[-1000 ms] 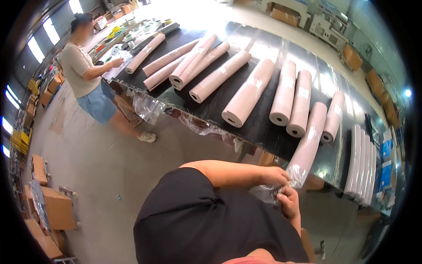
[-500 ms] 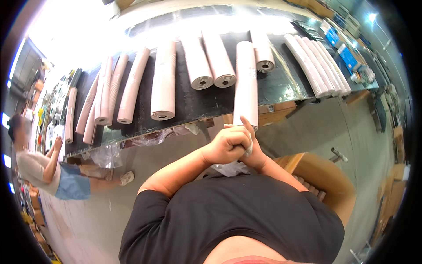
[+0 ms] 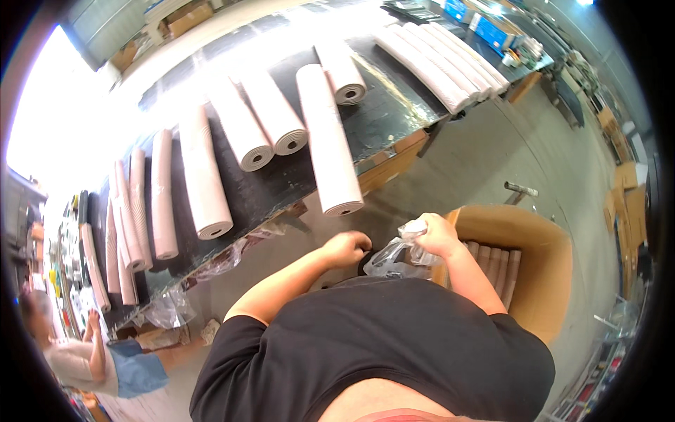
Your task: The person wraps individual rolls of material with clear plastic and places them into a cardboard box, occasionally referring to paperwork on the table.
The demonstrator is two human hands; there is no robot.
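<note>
My right hand point(image 3: 437, 236) is closed on a crumpled clear plastic bag point(image 3: 402, 257), whose lower part hangs down in front of my shirt. My left hand point(image 3: 346, 248) is apart from the bag, its fingers curled in, with nothing seen in them. Beyond my hands, a pale pink rolled mat point(image 3: 329, 148) juts over the near edge of the dark table point(image 3: 271, 190). Beside my right forearm is an open cardboard box point(image 3: 545, 281) with several pinkish rolls point(image 3: 500, 271) standing inside.
More rolled mats point(image 3: 202, 172) lie across the table, and several wrapped ones point(image 3: 443, 67) lie side by side at its right. Blue boxes point(image 3: 496, 32) sit at the far right end. A metal post point(image 3: 520, 190) stands beyond the cardboard box. Another person point(image 3: 84, 355) is at the left.
My hands have come apart: the right moved right with the plastic bag, the left drew slightly down and left. The view has turned right, showing more of the box.
</note>
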